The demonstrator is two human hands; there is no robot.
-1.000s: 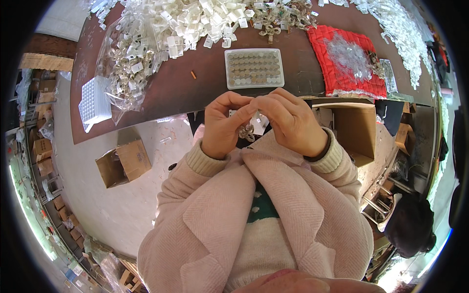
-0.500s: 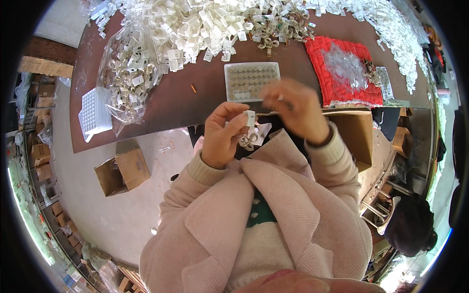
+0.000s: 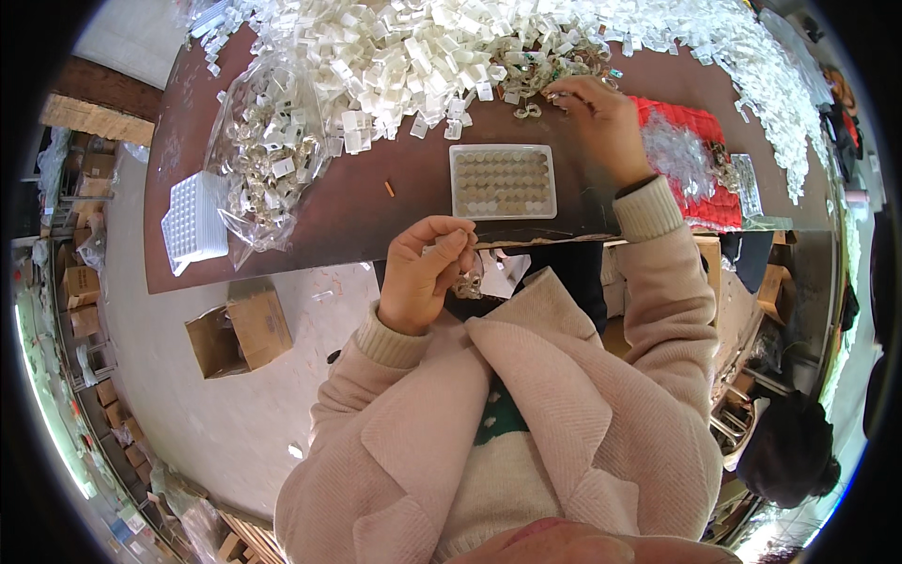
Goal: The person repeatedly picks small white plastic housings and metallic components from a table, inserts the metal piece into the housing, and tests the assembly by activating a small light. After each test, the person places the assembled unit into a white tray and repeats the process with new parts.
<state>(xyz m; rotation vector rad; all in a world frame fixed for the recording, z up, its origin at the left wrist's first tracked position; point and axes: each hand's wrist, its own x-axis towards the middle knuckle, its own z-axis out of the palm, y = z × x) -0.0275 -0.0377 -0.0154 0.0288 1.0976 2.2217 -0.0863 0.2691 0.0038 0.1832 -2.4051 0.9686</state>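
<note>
My left hand is raised in front of the table edge, thumb and fingers pinched together. From its grip hangs a shiny, looped, bow-like ornament; the small white piece above it is now mostly hidden by the fingers. My right hand is stretched out over the table at the near right side of a heap of shiny looped ornaments. Its fingers are curled together, with a small pale spot at the tips that is too small to name. Between the hands lies a white tray with rows of small round pale pieces.
A large heap of small white boxes covers the far table. At left are a clear bag of ornaments and stacked white trays. A red quilted cloth bears clear plastic bits. An open cardboard box stands on the floor.
My right hand has moved from beside my left hand, far and to the right, to the ornament heap. My left hand still grips the hanging ornament. The view has shifted slightly.
</note>
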